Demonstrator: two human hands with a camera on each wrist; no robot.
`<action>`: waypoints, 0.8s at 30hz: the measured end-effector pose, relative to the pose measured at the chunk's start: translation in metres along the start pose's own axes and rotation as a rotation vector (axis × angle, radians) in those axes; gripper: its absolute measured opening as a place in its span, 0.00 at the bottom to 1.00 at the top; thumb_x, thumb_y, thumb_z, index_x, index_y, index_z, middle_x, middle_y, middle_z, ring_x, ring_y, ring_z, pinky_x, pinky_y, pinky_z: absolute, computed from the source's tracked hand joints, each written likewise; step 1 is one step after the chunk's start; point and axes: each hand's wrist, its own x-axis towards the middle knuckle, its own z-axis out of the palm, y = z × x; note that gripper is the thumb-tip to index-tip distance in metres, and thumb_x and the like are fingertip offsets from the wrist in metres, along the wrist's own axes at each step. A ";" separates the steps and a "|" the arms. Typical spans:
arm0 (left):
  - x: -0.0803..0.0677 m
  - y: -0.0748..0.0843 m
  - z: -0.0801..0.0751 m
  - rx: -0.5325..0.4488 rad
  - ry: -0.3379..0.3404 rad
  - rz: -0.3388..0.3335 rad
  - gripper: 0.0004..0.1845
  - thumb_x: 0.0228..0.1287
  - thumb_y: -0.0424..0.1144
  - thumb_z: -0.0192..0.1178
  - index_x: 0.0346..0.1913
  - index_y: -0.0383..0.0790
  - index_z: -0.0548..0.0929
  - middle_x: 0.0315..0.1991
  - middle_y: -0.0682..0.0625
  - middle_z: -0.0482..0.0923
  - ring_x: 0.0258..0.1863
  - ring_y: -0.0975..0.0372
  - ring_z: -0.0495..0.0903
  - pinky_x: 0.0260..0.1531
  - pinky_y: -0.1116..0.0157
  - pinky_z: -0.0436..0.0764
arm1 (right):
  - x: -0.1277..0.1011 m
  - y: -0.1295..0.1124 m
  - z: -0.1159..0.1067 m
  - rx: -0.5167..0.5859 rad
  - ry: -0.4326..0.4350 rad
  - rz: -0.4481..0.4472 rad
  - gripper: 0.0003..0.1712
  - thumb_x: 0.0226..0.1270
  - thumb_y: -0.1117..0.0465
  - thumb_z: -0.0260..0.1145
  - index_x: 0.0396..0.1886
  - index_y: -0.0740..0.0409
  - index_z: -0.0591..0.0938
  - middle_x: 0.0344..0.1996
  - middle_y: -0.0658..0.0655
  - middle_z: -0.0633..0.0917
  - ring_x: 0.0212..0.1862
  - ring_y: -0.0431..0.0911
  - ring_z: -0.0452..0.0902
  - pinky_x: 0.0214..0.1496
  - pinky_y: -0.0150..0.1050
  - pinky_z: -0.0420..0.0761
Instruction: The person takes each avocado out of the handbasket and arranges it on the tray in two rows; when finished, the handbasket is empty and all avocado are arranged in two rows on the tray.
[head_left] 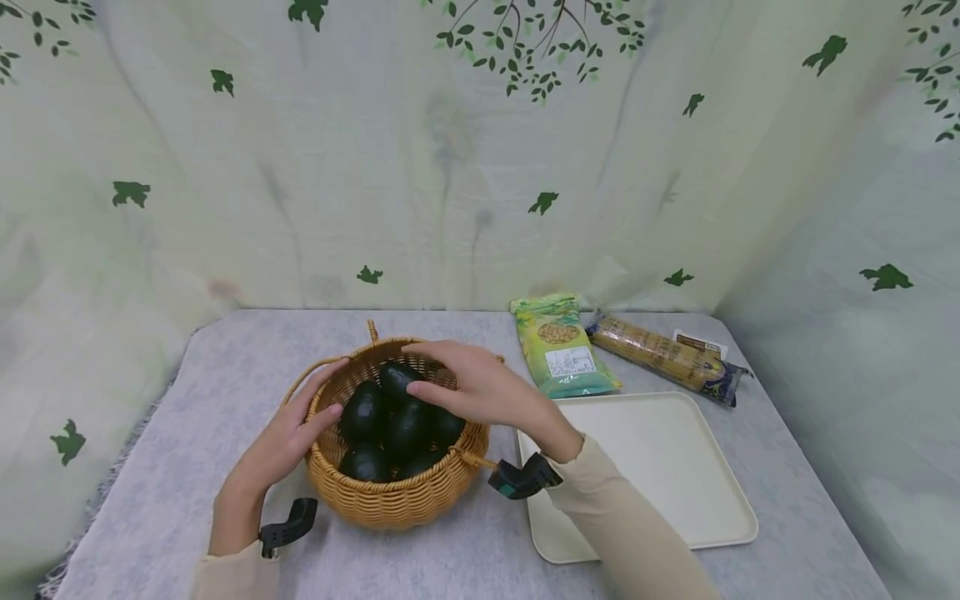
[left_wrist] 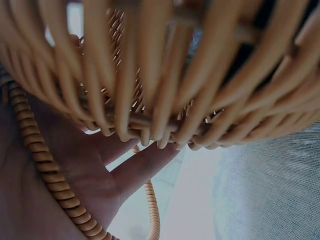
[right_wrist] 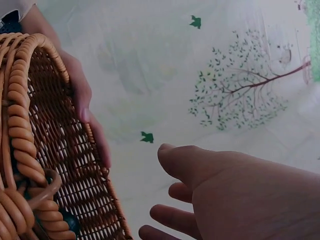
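Note:
A round wicker basket (head_left: 397, 508) stands on the table, holding several dark green avocados (head_left: 363, 412). My left hand (head_left: 288, 437) holds the basket's left rim, its thumb over the edge. In the left wrist view, fingers (left_wrist: 142, 167) lie along the outside of the woven wall (left_wrist: 165, 95), and the coiled handle (left_wrist: 52, 175) crosses in front of the palm. My right hand (head_left: 472, 383) hovers above the right side of the basket with fingers spread. The right wrist view shows that hand (right_wrist: 225, 192) holding nothing, apart from the basket (right_wrist: 60, 130).
To the right of the basket lies a cream tray (head_left: 660, 467). Behind it are a green and yellow bag (head_left: 558, 346) with round beans pictured on it and a long clear packet (head_left: 660, 354) of yellowish contents. A leaf-patterned cloth (head_left: 450, 208) hangs behind the table.

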 end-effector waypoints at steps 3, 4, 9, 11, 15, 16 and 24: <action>0.000 -0.001 0.000 0.000 0.003 -0.001 0.33 0.80 0.38 0.51 0.82 0.56 0.56 0.79 0.41 0.57 0.71 0.36 0.66 0.59 0.27 0.70 | 0.007 -0.001 0.003 -0.004 -0.032 0.003 0.32 0.78 0.48 0.63 0.76 0.54 0.72 0.69 0.53 0.79 0.63 0.43 0.79 0.66 0.42 0.79; 0.000 -0.001 0.000 -0.002 0.002 -0.001 0.33 0.80 0.37 0.51 0.82 0.56 0.56 0.79 0.41 0.57 0.71 0.36 0.66 0.59 0.27 0.70 | 0.009 -0.002 0.003 -0.010 -0.041 0.005 0.32 0.78 0.48 0.63 0.75 0.54 0.72 0.69 0.53 0.79 0.63 0.44 0.79 0.67 0.42 0.78; 0.000 -0.001 0.000 -0.011 0.001 -0.009 0.33 0.80 0.38 0.50 0.82 0.57 0.56 0.79 0.41 0.57 0.72 0.36 0.65 0.59 0.27 0.69 | 0.018 -0.004 0.007 -0.036 -0.076 0.026 0.32 0.78 0.46 0.62 0.75 0.53 0.72 0.68 0.51 0.79 0.43 0.44 0.82 0.57 0.36 0.79; 0.000 -0.001 -0.001 -0.010 0.000 -0.015 0.33 0.80 0.38 0.51 0.82 0.58 0.56 0.79 0.41 0.58 0.72 0.36 0.65 0.59 0.26 0.69 | 0.022 -0.005 0.009 -0.039 -0.087 0.037 0.32 0.78 0.46 0.63 0.75 0.53 0.73 0.66 0.52 0.80 0.38 0.45 0.80 0.52 0.36 0.79; 0.000 -0.002 -0.002 -0.009 -0.001 -0.021 0.33 0.80 0.39 0.50 0.82 0.58 0.56 0.79 0.41 0.57 0.72 0.36 0.65 0.59 0.26 0.68 | 0.029 -0.007 0.013 -0.046 -0.109 0.066 0.32 0.77 0.46 0.63 0.74 0.56 0.74 0.66 0.56 0.81 0.52 0.48 0.83 0.58 0.38 0.81; 0.000 -0.002 -0.002 -0.009 -0.003 -0.021 0.33 0.80 0.39 0.50 0.82 0.58 0.56 0.79 0.41 0.57 0.72 0.36 0.65 0.59 0.26 0.68 | 0.031 -0.007 0.015 -0.049 -0.116 0.075 0.32 0.77 0.45 0.63 0.73 0.56 0.74 0.66 0.56 0.81 0.56 0.49 0.83 0.60 0.40 0.81; 0.000 -0.002 0.000 -0.004 -0.002 -0.011 0.33 0.81 0.39 0.50 0.82 0.57 0.56 0.79 0.40 0.57 0.72 0.36 0.65 0.60 0.26 0.68 | 0.039 -0.008 0.026 -0.096 -0.175 0.177 0.32 0.78 0.42 0.61 0.71 0.56 0.77 0.64 0.56 0.83 0.63 0.49 0.81 0.65 0.42 0.79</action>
